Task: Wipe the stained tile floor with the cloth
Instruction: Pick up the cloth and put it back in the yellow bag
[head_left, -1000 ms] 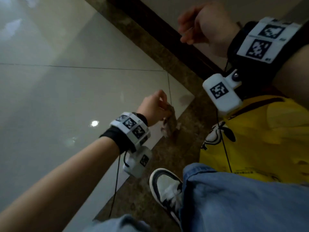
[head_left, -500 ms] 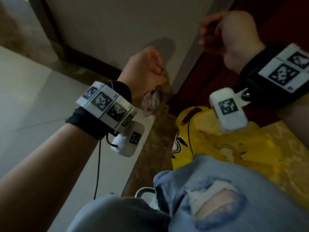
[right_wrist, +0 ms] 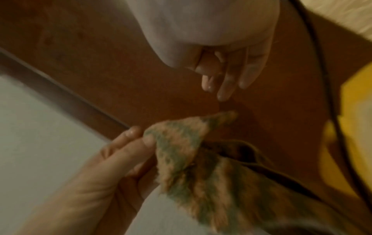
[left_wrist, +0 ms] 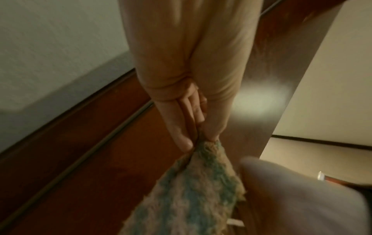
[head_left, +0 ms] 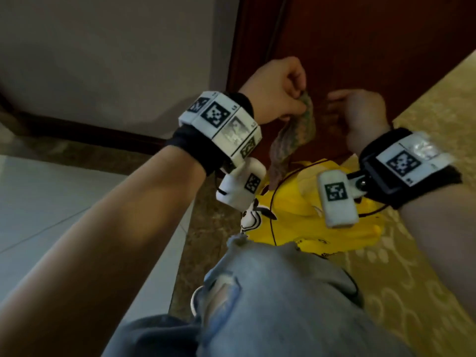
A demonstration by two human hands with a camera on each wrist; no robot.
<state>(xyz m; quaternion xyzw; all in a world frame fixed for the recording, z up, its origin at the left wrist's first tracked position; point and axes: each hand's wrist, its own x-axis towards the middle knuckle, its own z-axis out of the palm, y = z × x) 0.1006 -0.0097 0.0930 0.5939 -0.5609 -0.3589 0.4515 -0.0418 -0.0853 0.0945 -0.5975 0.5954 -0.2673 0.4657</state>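
- While the left hand (head_left: pixel 274 91) is raised in front of the dark red door (head_left: pixel 360 47), its fingers (left_wrist: pixel 181 127) are curled tight and pinch the top corner of the cloth (head_left: pixel 293 140) against the thumb.
- The cloth, a fuzzy weave of green and tan, hangs slack from that pinch, off the floor, with the door behind it and the yellow bag (head_left: pixel 304 215) below it.
- The right hand (head_left: pixel 360 114) is held just beside the cloth on the side away from the left hand; its fingers (right_wrist: pixel 227 82) are loosely bent, point towards the cloth's upper corner and hold nothing, with a small gap between fingertips and cloth.
- Both forearms reach forward toward the door, the wrists level with each other and the knuckles turned up.
- The pale tile floor (head_left: pixel 51 215) lies to the left of the door, well below both hands.
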